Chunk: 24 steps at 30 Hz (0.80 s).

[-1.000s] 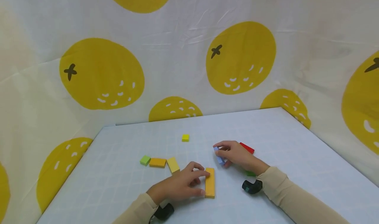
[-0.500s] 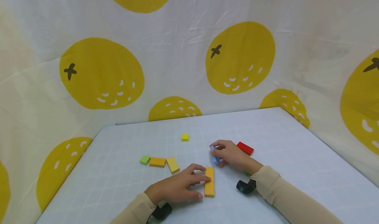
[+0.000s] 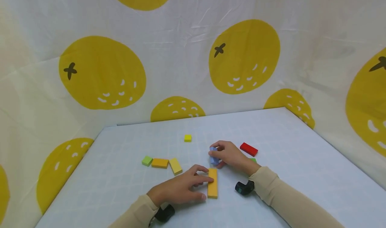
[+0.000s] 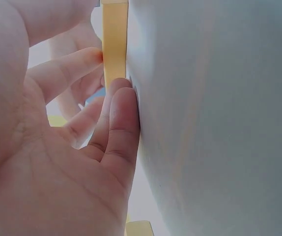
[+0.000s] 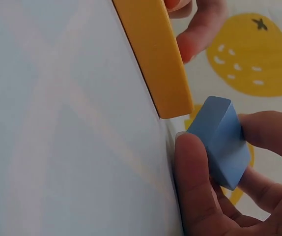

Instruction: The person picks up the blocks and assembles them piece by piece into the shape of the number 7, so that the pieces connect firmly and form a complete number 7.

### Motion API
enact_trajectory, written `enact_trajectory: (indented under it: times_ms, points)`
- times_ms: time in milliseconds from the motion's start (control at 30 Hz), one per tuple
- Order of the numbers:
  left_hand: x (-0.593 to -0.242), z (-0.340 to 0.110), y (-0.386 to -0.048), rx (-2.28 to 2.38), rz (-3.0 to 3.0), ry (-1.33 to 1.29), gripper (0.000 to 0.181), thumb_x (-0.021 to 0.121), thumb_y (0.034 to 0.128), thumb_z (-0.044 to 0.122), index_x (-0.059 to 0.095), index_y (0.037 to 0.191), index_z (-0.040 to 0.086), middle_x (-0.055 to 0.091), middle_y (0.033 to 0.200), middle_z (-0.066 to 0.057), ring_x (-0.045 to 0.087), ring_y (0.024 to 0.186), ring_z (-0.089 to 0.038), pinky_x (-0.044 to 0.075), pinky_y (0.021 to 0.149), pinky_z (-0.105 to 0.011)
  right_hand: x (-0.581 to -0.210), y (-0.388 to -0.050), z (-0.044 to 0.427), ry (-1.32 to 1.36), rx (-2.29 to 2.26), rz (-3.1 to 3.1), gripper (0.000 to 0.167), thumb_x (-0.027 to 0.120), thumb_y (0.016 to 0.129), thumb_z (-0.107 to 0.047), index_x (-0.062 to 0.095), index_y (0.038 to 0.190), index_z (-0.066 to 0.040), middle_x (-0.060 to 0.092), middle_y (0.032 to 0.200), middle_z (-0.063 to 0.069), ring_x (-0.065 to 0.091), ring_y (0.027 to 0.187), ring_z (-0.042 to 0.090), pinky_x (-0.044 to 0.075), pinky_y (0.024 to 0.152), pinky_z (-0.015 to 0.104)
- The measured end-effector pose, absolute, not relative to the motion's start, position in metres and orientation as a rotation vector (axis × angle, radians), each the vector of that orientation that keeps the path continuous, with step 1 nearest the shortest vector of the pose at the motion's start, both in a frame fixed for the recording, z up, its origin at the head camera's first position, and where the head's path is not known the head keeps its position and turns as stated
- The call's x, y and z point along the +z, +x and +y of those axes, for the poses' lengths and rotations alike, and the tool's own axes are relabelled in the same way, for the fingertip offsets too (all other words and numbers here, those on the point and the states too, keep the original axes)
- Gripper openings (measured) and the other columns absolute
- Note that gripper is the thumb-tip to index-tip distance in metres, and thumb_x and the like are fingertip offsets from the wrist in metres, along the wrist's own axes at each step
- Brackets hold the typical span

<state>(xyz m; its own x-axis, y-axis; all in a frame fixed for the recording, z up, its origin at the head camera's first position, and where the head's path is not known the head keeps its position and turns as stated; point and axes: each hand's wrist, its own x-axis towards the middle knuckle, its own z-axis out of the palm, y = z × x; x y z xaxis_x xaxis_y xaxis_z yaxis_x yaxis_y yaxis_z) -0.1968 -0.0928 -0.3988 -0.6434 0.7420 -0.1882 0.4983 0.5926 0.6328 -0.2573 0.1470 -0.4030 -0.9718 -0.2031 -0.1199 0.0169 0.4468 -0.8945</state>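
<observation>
In the head view a long orange block (image 3: 212, 188) lies flat on the table. My left hand (image 3: 179, 188) is at its left side, one finger resting on its top and the thumb apart from it. My right hand (image 3: 234, 157) pinches a blue block (image 3: 214, 161) between thumb and fingers, just beyond the orange block's far end. The right wrist view shows the blue block (image 5: 222, 142) tilted and a small gap from the end of the orange block (image 5: 155, 59). In the left wrist view, fingertips meet the orange block (image 4: 115, 39).
Left of my hands lie a pale yellow block (image 3: 175, 166), a shorter orange block (image 3: 160, 163) and a light green block (image 3: 147, 161). A small yellow block (image 3: 188, 138) sits farther back. A red block (image 3: 248, 149) and a partly hidden green block (image 3: 253, 160) lie right.
My right hand has moved left with the blue block, closer to the orange block's far end. More of the red and green blocks shows. The left hand has hardly moved.
</observation>
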Motion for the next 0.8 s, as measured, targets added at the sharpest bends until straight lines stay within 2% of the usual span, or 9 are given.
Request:
enact_trajectory:
  times_ms: [167, 367, 567, 800]
  points:
    - [-0.3977, -0.0918, -0.1964, 0.744, 2.387, 1.052, 0.047, 0.068, 0.0942, 0.046, 0.056, 0.139, 0.041, 0.033, 0.151, 0.017, 0.051, 0.117, 0.000, 0.048, 0.098, -0.026, -0.4033, -0.2562, 0.1467, -0.151, -1.543, 2.495, 0.041, 0.077, 0.089, -0.033, 0.068, 0.124, -0.013, 0.061, 0.110, 0.009, 0.062, 0.084, 0.022, 0.059, 0.067, 0.032]
    - [-0.3972, -0.0927, -0.1984, 0.655, 2.415, 1.177, 0.049, 0.063, 0.0974, 0.047, 0.054, 0.144, 0.034, 0.035, 0.154, 0.020, 0.039, 0.136, -0.007, 0.040, 0.109, -0.036, -0.4021, -0.2571, 0.1459, -0.130, -1.508, 2.514, 0.043, 0.078, 0.089, -0.034, 0.068, 0.127, -0.017, 0.062, 0.111, 0.008, 0.064, 0.081, 0.023, 0.059, 0.068, 0.031]
    - [-0.3990, -0.0928, -0.2009, 0.637, 2.412, 1.220, 0.050, 0.061, 0.0983, 0.047, 0.052, 0.146, 0.034, 0.034, 0.155, 0.019, 0.036, 0.139, -0.011, 0.037, 0.112, -0.041, -0.4020, -0.2585, 0.1485, -0.130, -1.489, 2.528, 0.043, 0.078, 0.088, -0.035, 0.067, 0.125, -0.016, 0.060, 0.106, 0.009, 0.064, 0.075, 0.024, 0.058, 0.067, 0.031]
    - [-0.4032, -0.0944, -0.2003, 0.655, 2.386, 1.243, 0.046, 0.059, 0.0992, 0.047, 0.053, 0.144, 0.040, 0.033, 0.156, 0.018, 0.035, 0.140, -0.014, 0.036, 0.112, -0.044, -0.4045, -0.2572, 0.1492, -0.117, -1.475, 2.511, 0.044, 0.076, 0.090, -0.037, 0.065, 0.126, -0.015, 0.059, 0.107, 0.010, 0.065, 0.069, 0.026, 0.057, 0.070, 0.030]
